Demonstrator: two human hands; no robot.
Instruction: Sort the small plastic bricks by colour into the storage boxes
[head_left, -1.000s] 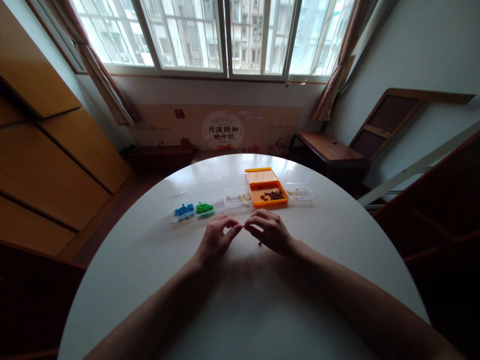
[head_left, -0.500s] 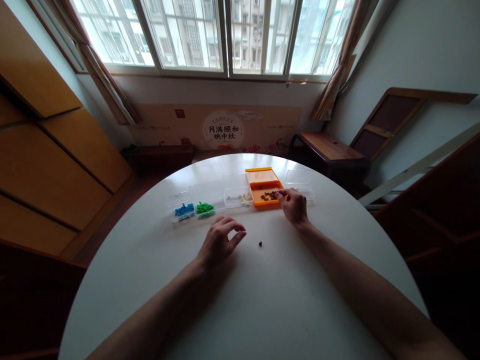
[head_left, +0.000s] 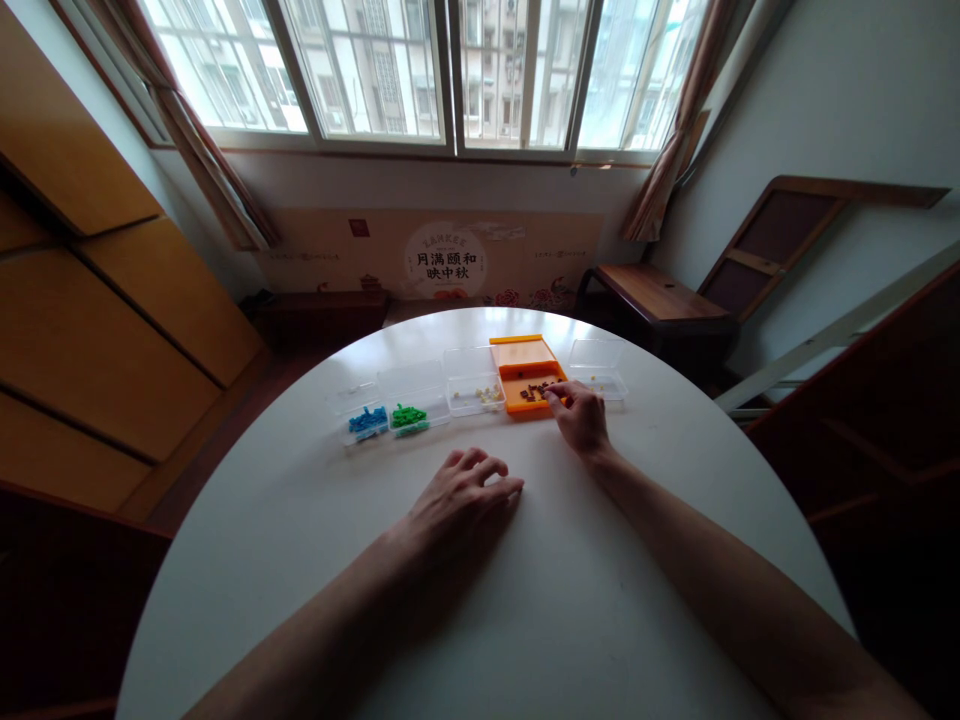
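Observation:
My right hand (head_left: 583, 418) reaches to the near right corner of an orange box (head_left: 525, 405). Its thumb and forefinger are pinched among the dark brown pieces (head_left: 534, 392) inside; what they hold is too small to see. My left hand (head_left: 466, 497) lies on the white round table (head_left: 300, 520) nearer to me, fingers stretched almost flat. Its fingertips cover the spot where a small dark piece lay a moment ago, and that piece is now hidden.
A row of clear boxes stands at the far side: blue pieces (head_left: 367, 421), green pieces (head_left: 408, 415), pale pieces (head_left: 488, 395) and a few yellow bits (head_left: 598, 380). A wooden bench (head_left: 660, 300) stands behind the table on the right, and wooden cabinets on the left.
My right hand left my left hand, went to the orange box and has drawn back slightly. My left hand slid right and flattened over the loose dark piece.

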